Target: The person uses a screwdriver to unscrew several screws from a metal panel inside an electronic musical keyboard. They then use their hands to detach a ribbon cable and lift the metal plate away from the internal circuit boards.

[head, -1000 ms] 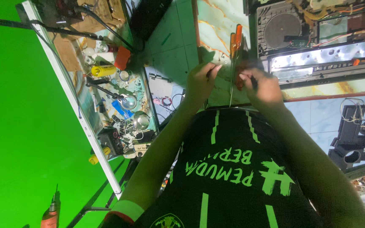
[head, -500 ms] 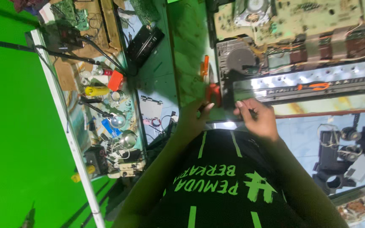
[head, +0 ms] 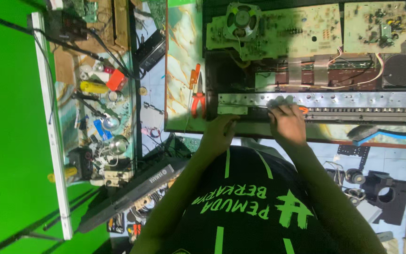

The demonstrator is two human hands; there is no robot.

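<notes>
The left hand rests at the near edge of the surface, its fingers curled against the left end of a long perforated metal strip that lies across an opened electronic chassis. The right hand lies on the strip just beside it, fingers clenched over what looks like an orange-handled tool, mostly hidden. Beyond the strip lie green circuit boards and a small round speaker. Left of the hands, red-handled pliers and an orange screwdriver lie on the marbled surface.
</notes>
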